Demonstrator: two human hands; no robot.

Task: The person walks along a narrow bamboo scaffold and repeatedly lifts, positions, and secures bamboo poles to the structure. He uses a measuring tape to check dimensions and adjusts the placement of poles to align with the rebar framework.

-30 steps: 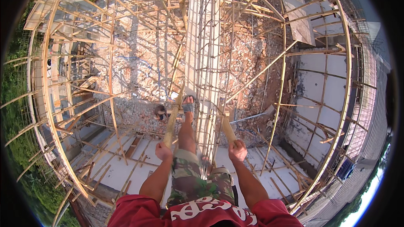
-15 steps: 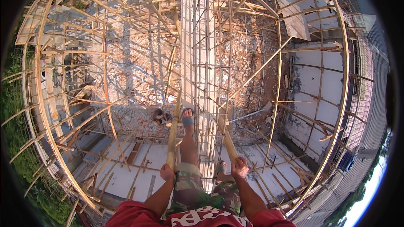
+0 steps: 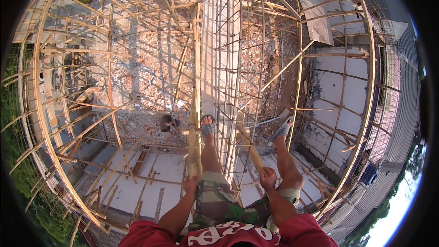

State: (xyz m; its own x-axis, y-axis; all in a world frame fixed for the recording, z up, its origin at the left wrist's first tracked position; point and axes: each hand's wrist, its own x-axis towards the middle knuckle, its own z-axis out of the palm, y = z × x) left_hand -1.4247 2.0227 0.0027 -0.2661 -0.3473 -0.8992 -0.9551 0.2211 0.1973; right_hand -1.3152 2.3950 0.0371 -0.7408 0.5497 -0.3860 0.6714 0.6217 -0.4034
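Beside my left thigh, my left hand (image 3: 190,185) is closed round the near end of a bamboo pole (image 3: 194,148). My right hand (image 3: 268,179) grips a second bamboo pole (image 3: 252,150), which slants away under a steel rebar cage (image 3: 232,100). Between the two poles runs a long plank-like beam form (image 3: 209,59) with the cage along its right side. My left foot in a grey sandal (image 3: 207,126) rests on the beam. My right foot, in a matching sandal (image 3: 281,130), hangs out to the right with the knee bent.
Far below lies ground strewn with brick rubble (image 3: 137,82). A person (image 3: 168,122) is down there, left of the beam. Bamboo scaffolding (image 3: 41,87) surrounds both sides. A whitish wall (image 3: 336,82) and a corrugated roof (image 3: 402,123) stand right; a board (image 3: 315,13) leans behind.
My right foot has swung up and out to the right from beside the cage. Both hands keep their grip while my view shifts slightly. The person below has shifted a little.
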